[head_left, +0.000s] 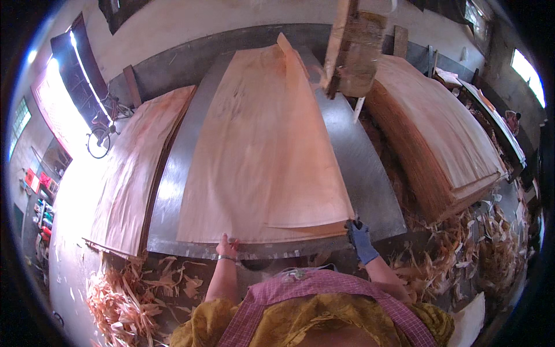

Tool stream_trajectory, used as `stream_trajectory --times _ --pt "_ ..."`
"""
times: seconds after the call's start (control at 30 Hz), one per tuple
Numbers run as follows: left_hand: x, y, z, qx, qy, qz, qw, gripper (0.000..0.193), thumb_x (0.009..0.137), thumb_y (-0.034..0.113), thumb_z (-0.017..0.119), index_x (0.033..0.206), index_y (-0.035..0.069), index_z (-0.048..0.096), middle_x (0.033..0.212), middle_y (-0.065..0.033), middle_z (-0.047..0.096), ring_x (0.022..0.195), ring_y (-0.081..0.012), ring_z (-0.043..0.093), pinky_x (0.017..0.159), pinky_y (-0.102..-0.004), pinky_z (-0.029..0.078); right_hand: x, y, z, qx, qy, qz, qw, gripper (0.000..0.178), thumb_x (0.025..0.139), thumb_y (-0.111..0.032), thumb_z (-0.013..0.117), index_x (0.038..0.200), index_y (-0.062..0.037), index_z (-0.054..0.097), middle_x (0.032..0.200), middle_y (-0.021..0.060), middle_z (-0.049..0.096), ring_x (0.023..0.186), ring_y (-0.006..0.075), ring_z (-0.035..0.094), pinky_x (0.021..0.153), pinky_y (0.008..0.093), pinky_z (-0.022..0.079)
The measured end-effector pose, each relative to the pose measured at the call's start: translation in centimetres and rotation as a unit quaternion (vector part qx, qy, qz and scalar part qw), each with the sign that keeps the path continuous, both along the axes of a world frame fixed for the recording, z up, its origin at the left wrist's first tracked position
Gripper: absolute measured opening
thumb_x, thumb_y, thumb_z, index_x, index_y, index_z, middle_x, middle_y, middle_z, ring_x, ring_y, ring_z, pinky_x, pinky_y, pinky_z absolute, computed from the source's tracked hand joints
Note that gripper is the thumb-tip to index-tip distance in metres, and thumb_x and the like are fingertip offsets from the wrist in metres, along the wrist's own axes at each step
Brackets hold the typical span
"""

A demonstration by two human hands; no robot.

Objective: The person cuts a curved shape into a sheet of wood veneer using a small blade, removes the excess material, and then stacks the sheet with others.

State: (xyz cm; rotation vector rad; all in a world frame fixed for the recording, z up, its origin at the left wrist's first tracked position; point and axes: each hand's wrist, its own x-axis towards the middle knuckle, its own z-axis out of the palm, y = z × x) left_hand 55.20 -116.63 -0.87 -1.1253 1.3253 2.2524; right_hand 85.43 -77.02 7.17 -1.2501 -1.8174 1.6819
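Observation:
A wide, pale tan wood veneer sheet [231, 168] lies lengthwise on a grey metal-topped table [370, 179]. A second veneer sheet [309, 191] covers its right side, with a raised, folded edge at the far end. Bare and with a band at the wrist, my left hand [227, 247] touches the near edge of the lower sheet, its visible fingers slightly apart. My right hand [361, 240], in a blue-grey glove with dark fingertips, is closed on the near right corner of the upper sheet. The undersides of both hands are hidden.
Veneer stacks stand left [130, 168] and right [433, 127] of the table. A wooden beam-like piece [354, 52] hangs over the table's far right. Veneer scraps [124, 298] litter the floor on both sides. A bicycle [101, 136] stands by the bright doorway.

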Motion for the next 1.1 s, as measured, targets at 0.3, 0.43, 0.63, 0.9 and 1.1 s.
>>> stream_trajectory --times 0.3,0.43,0.63,0.9,1.1 --pt "0.1 0.9 -0.7 -0.001 0.038 -0.036 0.999 0.025 0.087 0.028 0.069 0.093 0.007 0.058 0.078 -0.007 0.057 0.068 -0.0235 0.057 0.06 -0.0381 0.056 14.0 11.0 -2.2 0.243 -0.157 -0.035 0.957 0.045 0.087 -0.036 0.066 0.119 -0.0057 0.057 0.11 0.0167 0.064 0.099 0.0332 0.063 0.086 0.0414 0.049" --pt "0.2 1.9 -1.2 -0.027 0.074 -0.037 0.996 0.021 0.089 0.024 0.066 0.078 0.008 0.057 0.069 -0.0044 0.056 0.065 -0.0204 0.056 0.06 -0.0369 0.054 18.1 15.5 -3.5 0.257 -0.205 -0.034 0.944 0.043 0.085 -0.037 0.067 0.112 -0.0045 0.06 0.106 0.0163 0.066 0.099 0.0349 0.062 0.084 0.043 0.05" --pt "1.4 6.0 0.0 -0.037 0.085 -0.056 0.994 0.022 0.088 0.027 0.067 0.082 0.008 0.058 0.071 -0.0059 0.055 0.065 -0.0226 0.055 0.06 -0.0364 0.053 26.2 20.5 -6.2 0.412 -0.252 -0.099 0.87 0.034 0.084 -0.031 0.066 0.104 -0.0043 0.063 0.097 0.0163 0.067 0.091 0.0355 0.063 0.08 0.044 0.051" --pt "3.0 5.5 0.3 -0.023 0.049 -0.064 0.996 0.029 0.087 0.038 0.069 0.08 0.011 0.058 0.069 -0.0041 0.054 0.062 -0.0207 0.056 0.054 -0.0336 0.054 30.4 24.4 -5.1 0.323 -0.353 -0.072 0.875 0.028 0.082 -0.031 0.066 0.097 -0.0081 0.061 0.091 0.0192 0.066 0.088 0.04 0.062 0.076 0.0469 0.051" --pt "3.1 6.8 -1.2 0.005 0.026 -0.102 0.994 0.028 0.088 0.035 0.067 0.084 0.009 0.059 0.075 -0.0042 0.057 0.059 -0.0191 0.054 0.051 -0.0299 0.054 32.0 24.9 -7.6 0.392 -0.345 -0.083 0.849 0.029 0.083 -0.034 0.065 0.097 -0.0085 0.06 0.089 0.0172 0.065 0.086 0.0391 0.062 0.074 0.0473 0.05"
